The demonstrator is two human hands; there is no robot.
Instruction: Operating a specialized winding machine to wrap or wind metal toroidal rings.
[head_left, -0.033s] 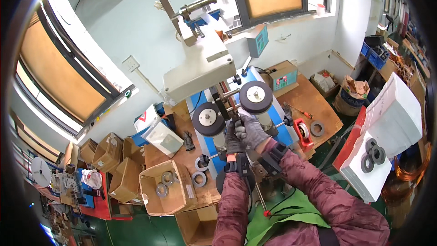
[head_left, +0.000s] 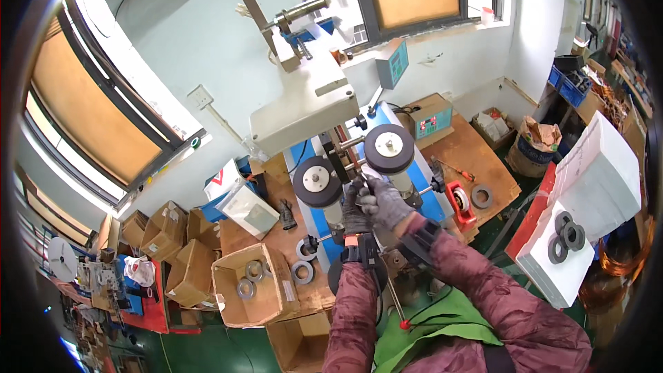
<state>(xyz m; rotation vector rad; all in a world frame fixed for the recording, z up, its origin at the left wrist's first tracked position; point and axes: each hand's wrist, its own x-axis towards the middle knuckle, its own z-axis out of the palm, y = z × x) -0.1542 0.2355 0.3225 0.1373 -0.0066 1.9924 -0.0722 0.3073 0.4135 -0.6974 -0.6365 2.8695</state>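
Both my hands wear dark grey work gloves and meet at the middle of a bench winding machine (head_left: 304, 114). My left hand (head_left: 355, 215) is closed, its fingers pointing away from me, just right of the left dark roller (head_left: 317, 181). Beside it, touching or nearly so, my right hand (head_left: 387, 204) is closed too, its fingers curled toward the left one. It sits below the right dark roller (head_left: 389, 149). Whatever the fingers grip is small and mostly hidden by the gloves. Metal guide parts (head_left: 353, 166) of the machine lie just beyond the fingertips.
Grey rings lie in a cardboard box (head_left: 219, 290) at the left, and a loose ring (head_left: 302, 271) rests beside it. A red tape dispenser (head_left: 461, 204) and a screwdriver (head_left: 464, 173) lie at the right. Dark rings (head_left: 572, 235) sit on a white block. A red-knobbed lever (head_left: 405, 324) rises before me.
My right hand and wrist have shifted very slightly toward the right and down. My left hand stays nearly in place, and the whole view has moved by a hair.
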